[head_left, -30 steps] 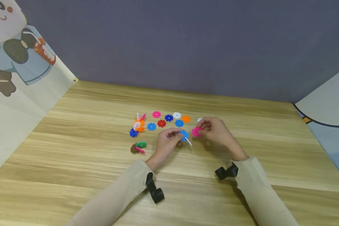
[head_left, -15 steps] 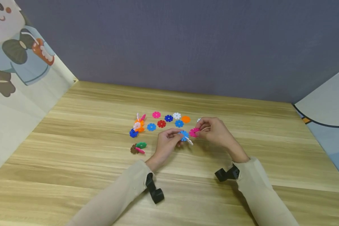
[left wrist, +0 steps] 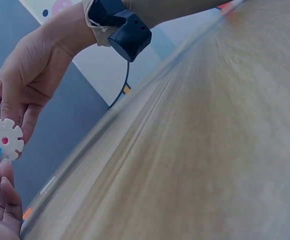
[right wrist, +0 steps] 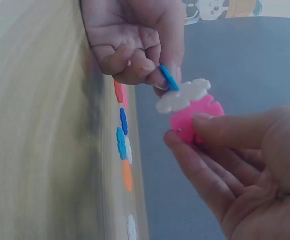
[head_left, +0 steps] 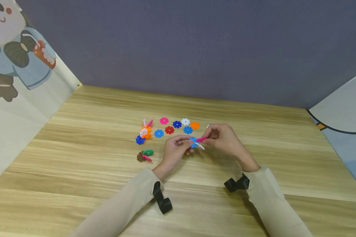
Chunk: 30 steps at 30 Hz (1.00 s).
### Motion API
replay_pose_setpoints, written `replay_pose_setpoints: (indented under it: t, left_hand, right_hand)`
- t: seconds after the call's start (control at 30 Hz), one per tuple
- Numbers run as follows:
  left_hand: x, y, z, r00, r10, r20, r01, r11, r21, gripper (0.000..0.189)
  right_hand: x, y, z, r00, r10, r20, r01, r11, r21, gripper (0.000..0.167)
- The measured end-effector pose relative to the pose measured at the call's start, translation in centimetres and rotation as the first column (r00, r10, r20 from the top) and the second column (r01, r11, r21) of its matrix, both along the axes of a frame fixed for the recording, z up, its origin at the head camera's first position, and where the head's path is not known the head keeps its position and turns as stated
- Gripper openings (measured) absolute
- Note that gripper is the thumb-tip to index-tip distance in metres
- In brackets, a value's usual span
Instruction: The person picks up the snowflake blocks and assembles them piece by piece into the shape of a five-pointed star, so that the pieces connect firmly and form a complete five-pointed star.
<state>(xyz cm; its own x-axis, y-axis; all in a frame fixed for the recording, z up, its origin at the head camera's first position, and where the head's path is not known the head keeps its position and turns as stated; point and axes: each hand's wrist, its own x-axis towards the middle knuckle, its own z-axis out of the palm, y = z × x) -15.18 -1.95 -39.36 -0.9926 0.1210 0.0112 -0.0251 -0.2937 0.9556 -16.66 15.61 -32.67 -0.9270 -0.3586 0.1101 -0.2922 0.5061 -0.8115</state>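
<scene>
My left hand (head_left: 178, 149) pinches a light blue notched disc (head_left: 192, 142), with a white notched disc (left wrist: 5, 139) slotted into it at an angle. Between thumb and fingers, my right hand (head_left: 223, 140) pinches a pink notched disc (right wrist: 197, 117). In the head view the pink disc is tilted nearly edge-on, right at the edge of the blue one. The right wrist view has it close behind the white disc, overlapping it. Both hands are raised a little over the wooden table.
Behind the hands, loose discs lie on the table (head_left: 106, 194): red (head_left: 169, 130), dark blue (head_left: 177, 124), orange (head_left: 195, 125) and several others. To the left sit a joined orange cluster (head_left: 146, 131) and a brown, green and pink one (head_left: 141, 156). A grey wall (head_left: 195, 49) stands behind.
My right hand has brought the pink disc left to the blue disc and turned it from face-on to nearly edge-on. The left hand stays in place; its white disc has tilted slightly.
</scene>
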Motion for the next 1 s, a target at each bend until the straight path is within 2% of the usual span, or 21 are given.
replay_pose_setpoints:
  t: [0.2,0.43,0.67,0.77,1.0]
  left_hand:
    - [0.1,-0.2,0.0,1.0,-0.008,0.022,0.008,0.999,0.036,0.022]
    - [0.3,-0.2,0.3,0.998,-0.001,0.057,-0.002,0.999,0.051,0.018]
    - [0.4,0.1,0.5,1.0,-0.018,0.002,0.018,0.996,0.088,0.017]
    - [0.4,0.1,0.7,1.0,-0.02,-0.021,0.022,0.996,0.082,0.018]
    - [0.6,-0.3,1.0,1.0,-0.009,-0.02,0.011,0.997,0.074,0.02]
  right_hand:
    - [0.1,-0.4,-0.6,0.997,0.006,-0.076,-0.009,0.999,-0.031,0.011]
    - [0.1,-0.9,-0.9,0.995,0.019,-0.094,-0.025,0.998,-0.062,0.013]
    - [0.1,-0.4,-0.3,0.997,0.024,-0.072,-0.028,0.998,-0.056,0.01]
    - [0.2,0.0,0.1,0.996,0.032,-0.088,-0.036,0.999,-0.041,0.012]
    - [0.3,-0.1,0.5,0.994,0.037,-0.105,-0.041,0.999,-0.032,0.018]
